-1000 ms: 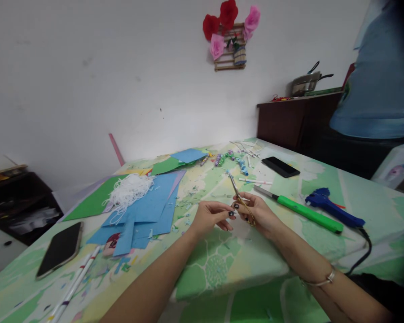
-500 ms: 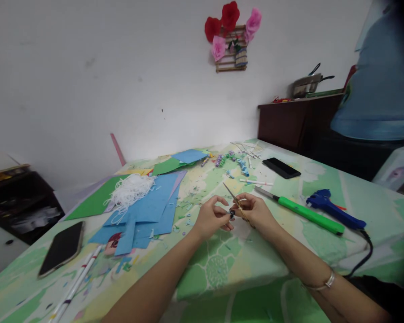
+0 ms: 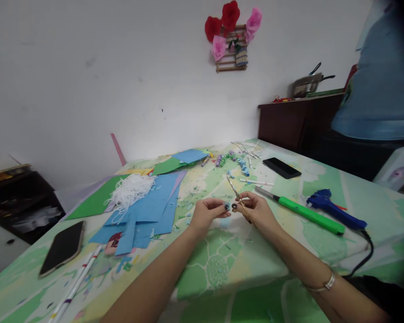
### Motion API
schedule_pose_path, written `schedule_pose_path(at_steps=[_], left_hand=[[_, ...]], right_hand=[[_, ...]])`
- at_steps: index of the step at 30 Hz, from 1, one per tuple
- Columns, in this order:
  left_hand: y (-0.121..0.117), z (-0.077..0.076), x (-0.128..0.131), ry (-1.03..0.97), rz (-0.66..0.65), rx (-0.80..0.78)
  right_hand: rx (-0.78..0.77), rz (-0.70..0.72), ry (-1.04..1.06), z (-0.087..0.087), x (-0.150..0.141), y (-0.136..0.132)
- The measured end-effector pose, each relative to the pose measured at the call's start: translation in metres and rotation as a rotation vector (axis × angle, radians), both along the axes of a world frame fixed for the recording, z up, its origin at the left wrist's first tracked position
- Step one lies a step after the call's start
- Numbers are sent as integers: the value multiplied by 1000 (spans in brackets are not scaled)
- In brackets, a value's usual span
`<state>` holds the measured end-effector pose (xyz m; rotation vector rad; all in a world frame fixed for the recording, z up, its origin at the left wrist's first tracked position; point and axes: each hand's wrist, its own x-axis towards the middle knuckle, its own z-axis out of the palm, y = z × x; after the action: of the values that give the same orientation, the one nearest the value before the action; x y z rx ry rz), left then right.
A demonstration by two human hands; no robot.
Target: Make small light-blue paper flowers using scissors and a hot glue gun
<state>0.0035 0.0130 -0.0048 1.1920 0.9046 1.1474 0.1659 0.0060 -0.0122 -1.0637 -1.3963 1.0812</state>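
Observation:
Gold-coloured scissors rest in my right hand, their blades pointing up and away over the table. The thumb and forefinger of that hand are close together; whether they also pinch something is too small to tell. Just to the left, my left hand is closed in a pinch on a small pale-blue piece of paper, mostly hidden by the fingers. A narrow gap separates the two thumbs. Both hands are above the patterned green tablecloth.
Left lie blue paper sheets, a heap of white string and a phone. Right are a green utility knife, a blue glue gun and another phone. Curled paper pieces sit behind.
My hands have moved slightly apart, the left one shifting left with the pale-blue paper now showing. The scissors have tilted a little more upright in my right hand.

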Motion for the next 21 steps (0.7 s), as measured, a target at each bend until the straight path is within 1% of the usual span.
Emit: schedule_pose_path(at_steps=[3,5,8,14,17,21], left_hand=[[4,0,-3,-119,59,2],[6,0,-4,-186,73,-9],[7,2,-5,-229,65,-27],[5,5,-5,-252,75,-45],[5,4,-5,-265,73,-47],[6,3,-5,-273,37,-38]], right_hand=[[124,-91,-249,-2,0,-2],[212,-135,-412,-1,-1,-5],[282,-146,-551,2,-2,-8],[369,-160,-681,1,-3,-8],[382,-167,-701,-1,-4,-8],[373,-173,-709,0,-4,-8]])
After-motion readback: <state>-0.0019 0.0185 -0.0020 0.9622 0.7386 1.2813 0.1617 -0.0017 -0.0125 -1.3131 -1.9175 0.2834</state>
